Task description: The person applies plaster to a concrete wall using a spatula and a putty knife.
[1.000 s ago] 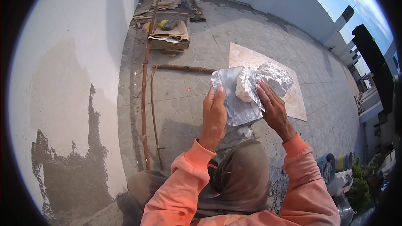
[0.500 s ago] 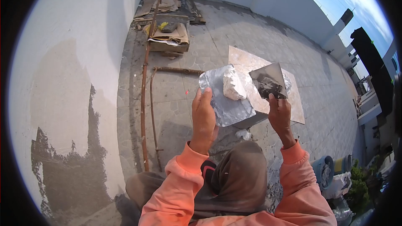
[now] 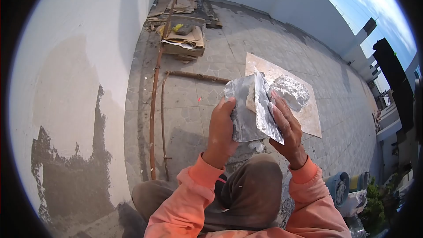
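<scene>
My left hand [image 3: 220, 128] grips the near left edge of a thin silvery metal plate [image 3: 243, 121], thumb on top. A lump of white plaster [image 3: 250, 98] sits on that plate, mostly hidden behind a second metal sheet. My right hand [image 3: 288, 134] is closed around this second sheet, a flat plaster-smeared scraper blade [image 3: 268, 112], held on edge against the plaster side of the first plate. Beyond both hands, a larger heap of wet white plaster [image 3: 291, 91] rests on a pale square board [image 3: 311, 117].
A wall [image 3: 66, 88] with a rough grey unplastered patch [image 3: 75, 174] stands at left. Rusty pipes [image 3: 156, 88] lie along the tiled floor. Cardboard-topped boxes [image 3: 187, 44] are farther back. Buckets [image 3: 338, 187] and a plant [image 3: 374, 205] stand at lower right.
The scraper blade in my right hand has turned from facing me to standing on edge, and moved left and down to the plate. My left hand's plate has shifted slightly right.
</scene>
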`<state>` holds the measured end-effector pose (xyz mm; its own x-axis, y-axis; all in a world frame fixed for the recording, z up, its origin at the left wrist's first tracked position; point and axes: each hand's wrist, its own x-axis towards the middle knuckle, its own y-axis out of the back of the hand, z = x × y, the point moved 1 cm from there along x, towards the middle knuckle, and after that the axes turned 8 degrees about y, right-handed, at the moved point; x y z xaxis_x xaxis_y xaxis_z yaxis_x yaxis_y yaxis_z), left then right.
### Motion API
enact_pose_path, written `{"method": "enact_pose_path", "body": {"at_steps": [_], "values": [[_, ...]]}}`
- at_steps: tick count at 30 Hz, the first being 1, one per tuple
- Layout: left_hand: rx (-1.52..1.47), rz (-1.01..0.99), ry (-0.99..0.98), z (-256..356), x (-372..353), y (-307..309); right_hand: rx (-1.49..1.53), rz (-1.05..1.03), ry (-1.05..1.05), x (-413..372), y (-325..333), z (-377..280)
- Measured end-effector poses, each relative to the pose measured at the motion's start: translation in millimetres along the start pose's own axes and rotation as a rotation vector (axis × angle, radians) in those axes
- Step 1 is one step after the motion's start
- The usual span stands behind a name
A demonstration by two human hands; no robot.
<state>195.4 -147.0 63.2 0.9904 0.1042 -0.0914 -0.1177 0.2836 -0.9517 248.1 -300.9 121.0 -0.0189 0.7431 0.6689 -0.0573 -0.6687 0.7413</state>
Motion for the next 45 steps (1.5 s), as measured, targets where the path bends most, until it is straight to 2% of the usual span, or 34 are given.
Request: {"method": "enact_pose_path", "body": {"at_steps": [8,17,20,21,24,25,28,29,30,32,35,38,41,45], "values": [[0.155,-0.064,-0.125,0,-8,-4,-0.097,-0.046,0.001,-11,-4,17],[0.199,-0.045,-0.164,-4,-12,-4,-0.176,-0.117,0.024,-25,-3,40],[0.223,-0.016,-0.155,-5,-13,-5,-0.203,-0.157,-0.038,-30,1,45],[0.223,-0.005,-0.152,-4,-14,-6,-0.24,-0.143,-0.046,-35,1,50],[0.227,0.012,-0.159,6,-20,-10,-0.441,-0.275,-0.084,-52,8,63],[0.234,0.008,-0.172,13,-24,-13,-0.399,-0.165,-0.168,-56,4,63],[0.233,0.072,-0.221,22,-25,-11,-0.15,-0.218,-1.029,-66,19,58],[0.243,0.101,-0.224,26,-21,-5,0.185,0.218,-0.908,-69,16,60],[0.255,0.127,-0.224,28,-18,1,0.607,0.445,-1.019,-50,21,46],[0.268,0.09,-0.202,34,-13,13,0.996,0.62,-1.022,-28,27,33],[0.244,0.082,-0.131,32,0,37,1.164,0.76,-1.135,-15,27,37],[0.19,0.073,-0.036,21,3,42,0.944,0.635,-1.066,-41,5,65],[0.155,0.072,0.054,5,1,33,0.809,0.532,-0.992,-33,-18,60],[0.118,0.041,0.1,4,-4,27,0.785,0.448,-0.96,-28,-33,52]]}}
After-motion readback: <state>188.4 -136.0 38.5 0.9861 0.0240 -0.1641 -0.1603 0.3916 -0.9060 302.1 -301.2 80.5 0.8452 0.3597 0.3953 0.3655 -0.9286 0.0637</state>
